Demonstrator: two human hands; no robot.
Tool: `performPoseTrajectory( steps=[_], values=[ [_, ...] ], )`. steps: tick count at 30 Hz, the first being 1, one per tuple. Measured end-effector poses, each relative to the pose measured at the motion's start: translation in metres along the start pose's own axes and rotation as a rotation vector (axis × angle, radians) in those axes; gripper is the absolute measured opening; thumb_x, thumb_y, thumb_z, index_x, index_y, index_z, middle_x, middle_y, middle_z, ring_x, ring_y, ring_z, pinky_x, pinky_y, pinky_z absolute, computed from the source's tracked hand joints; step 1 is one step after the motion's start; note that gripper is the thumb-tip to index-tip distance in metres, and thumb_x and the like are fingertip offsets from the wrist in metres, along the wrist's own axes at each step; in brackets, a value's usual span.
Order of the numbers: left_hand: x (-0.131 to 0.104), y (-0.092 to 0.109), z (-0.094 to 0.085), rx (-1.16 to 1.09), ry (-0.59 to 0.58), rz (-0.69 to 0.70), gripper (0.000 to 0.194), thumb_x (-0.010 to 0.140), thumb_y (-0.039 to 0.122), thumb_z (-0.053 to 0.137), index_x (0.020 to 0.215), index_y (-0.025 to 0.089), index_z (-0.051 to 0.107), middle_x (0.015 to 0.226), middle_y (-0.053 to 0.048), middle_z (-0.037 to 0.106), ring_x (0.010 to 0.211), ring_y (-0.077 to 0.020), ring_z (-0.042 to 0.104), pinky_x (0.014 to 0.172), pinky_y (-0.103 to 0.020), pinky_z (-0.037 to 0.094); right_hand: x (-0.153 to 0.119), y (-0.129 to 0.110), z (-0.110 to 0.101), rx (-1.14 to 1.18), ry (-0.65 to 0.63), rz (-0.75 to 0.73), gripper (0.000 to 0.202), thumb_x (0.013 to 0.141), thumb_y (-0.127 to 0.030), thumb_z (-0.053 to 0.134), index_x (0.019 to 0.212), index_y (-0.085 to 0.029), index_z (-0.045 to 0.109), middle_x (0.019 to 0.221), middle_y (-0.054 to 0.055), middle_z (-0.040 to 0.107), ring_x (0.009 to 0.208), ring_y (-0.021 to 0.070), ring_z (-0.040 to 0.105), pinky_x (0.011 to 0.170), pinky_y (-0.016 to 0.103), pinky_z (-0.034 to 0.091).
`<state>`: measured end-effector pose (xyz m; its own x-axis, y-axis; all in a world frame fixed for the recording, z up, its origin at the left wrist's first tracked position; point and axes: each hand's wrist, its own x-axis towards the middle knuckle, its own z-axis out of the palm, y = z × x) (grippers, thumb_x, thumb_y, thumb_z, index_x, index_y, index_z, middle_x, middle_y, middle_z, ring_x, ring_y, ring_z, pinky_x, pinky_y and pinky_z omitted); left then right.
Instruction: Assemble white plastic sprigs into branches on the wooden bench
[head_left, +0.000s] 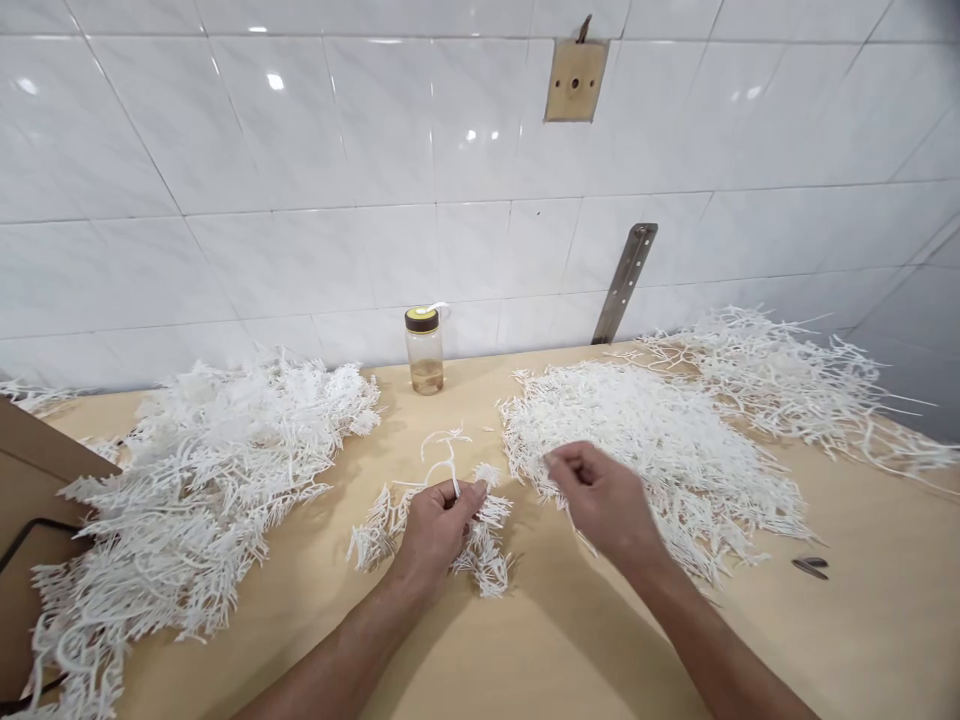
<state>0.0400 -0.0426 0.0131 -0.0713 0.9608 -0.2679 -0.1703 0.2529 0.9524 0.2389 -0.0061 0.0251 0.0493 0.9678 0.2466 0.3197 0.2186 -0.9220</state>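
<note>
Near the middle of the table, my left hand (435, 530) is closed, thumb against fingers, on a white branched plastic stem (451, 462). Its thin curved ends reach up past the fingers. Tufted white sprigs (486, 560) spread on both sides of that hand; whether they all join the held stem I cannot tell. My right hand (611, 500) is pinched shut over the near left edge of a heap of short white sprigs (637, 410). Anything between its fingertips is hidden or too small to make out.
A large heap of white tufted pieces (225, 450) covers the left side, beside a brown box (45, 460). Longer bare white stems (787, 370) lie back right. A lidded bottle (426, 365) stands near the tiled wall, left of a metal strip (626, 285). Small dark metal pieces (811, 568) lie right.
</note>
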Motion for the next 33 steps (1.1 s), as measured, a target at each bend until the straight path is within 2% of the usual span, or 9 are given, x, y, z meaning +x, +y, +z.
performPoseTrajectory(
  steps=[3,6,9,12,16,19,22,28,33],
  values=[
    [-0.003,0.008,0.000,-0.037,-0.013,-0.046,0.051,0.060,0.061,0.080,0.063,0.017,0.054,0.046,0.009,0.034,0.039,-0.0029,0.018,0.040,-0.021,0.011,0.006,-0.013,-0.012,0.560,0.156,0.164,0.039,0.073,-0.048,0.077,0.100,-0.022,0.065,0.092,0.004,0.070,0.051,0.0082,0.046,0.038,0.020,0.037],
    [-0.005,0.012,0.001,-0.077,-0.004,-0.062,0.051,0.059,0.059,0.081,0.062,0.018,0.052,0.046,0.010,0.032,0.037,-0.0022,0.016,0.038,-0.022,0.007,0.004,-0.019,-0.006,0.758,-0.006,0.339,0.042,0.072,-0.052,0.076,0.097,-0.020,0.065,0.089,0.004,0.068,0.045,0.0052,0.036,0.031,0.018,0.027],
    [-0.004,0.010,0.001,-0.093,-0.006,-0.039,0.049,0.061,0.059,0.080,0.061,0.018,0.052,0.045,0.010,0.032,0.036,-0.0025,0.016,0.037,-0.022,0.007,-0.007,-0.014,0.012,0.566,-0.194,0.338,0.037,0.078,-0.054,0.072,0.089,-0.019,0.064,0.072,0.001,0.064,0.041,0.0061,0.036,0.031,0.019,0.026],
    [-0.004,0.008,0.002,-0.087,-0.032,-0.015,0.048,0.062,0.058,0.080,0.063,0.017,0.056,0.046,0.009,0.036,0.037,-0.0026,0.019,0.038,-0.022,0.011,-0.019,-0.004,0.028,0.215,-0.244,0.151,0.035,0.084,-0.054,0.064,0.088,-0.019,0.066,0.056,-0.003,0.055,0.041,0.0096,0.042,0.040,0.024,0.037],
    [-0.005,0.007,0.003,-0.029,-0.027,0.015,0.048,0.063,0.059,0.079,0.066,0.016,0.059,0.048,0.008,0.038,0.041,-0.0037,0.023,0.041,-0.021,0.017,-0.026,0.001,0.036,-0.058,-0.242,-0.050,0.031,0.089,-0.047,0.058,0.094,-0.019,0.070,0.067,0.002,0.063,0.054,0.0149,0.055,0.051,0.026,0.043],
    [-0.005,0.003,0.003,0.047,0.006,0.065,0.045,0.068,0.058,0.075,0.069,0.015,0.062,0.052,0.006,0.045,0.045,-0.0061,0.032,0.044,-0.021,0.024,-0.026,-0.003,0.037,-0.116,-0.281,-0.100,0.027,0.090,-0.042,0.056,0.087,-0.019,0.071,0.073,0.003,0.068,0.063,0.0164,0.059,0.057,0.027,0.045],
    [-0.004,-0.003,0.003,0.120,0.054,0.133,0.043,0.072,0.056,0.073,0.069,0.015,0.062,0.055,0.004,0.050,0.050,-0.0088,0.039,0.048,-0.022,0.030,-0.026,-0.006,0.036,-0.137,-0.304,-0.049,0.031,0.090,-0.044,0.054,0.081,-0.019,0.070,0.068,0.002,0.066,0.059,0.0157,0.057,0.054,0.026,0.042],
    [-0.002,-0.010,0.003,0.239,0.099,0.260,0.035,0.078,0.048,0.068,0.069,0.015,0.065,0.059,0.001,0.055,0.056,-0.0117,0.046,0.055,-0.024,0.036,-0.027,-0.007,0.036,-0.114,-0.345,0.050,0.033,0.087,-0.049,0.056,0.083,-0.019,0.071,0.059,0.000,0.063,0.048,0.0140,0.053,0.045,0.025,0.038],
    [-0.003,-0.012,0.001,0.348,0.117,0.326,0.032,0.082,0.046,0.063,0.071,0.016,0.066,0.060,0.001,0.056,0.057,-0.0125,0.046,0.056,-0.024,0.036,-0.027,-0.006,0.038,-0.139,-0.379,0.049,0.028,0.085,-0.043,0.058,0.082,-0.020,0.073,0.069,0.002,0.070,0.059,0.0168,0.060,0.052,0.026,0.042]
  ],
)
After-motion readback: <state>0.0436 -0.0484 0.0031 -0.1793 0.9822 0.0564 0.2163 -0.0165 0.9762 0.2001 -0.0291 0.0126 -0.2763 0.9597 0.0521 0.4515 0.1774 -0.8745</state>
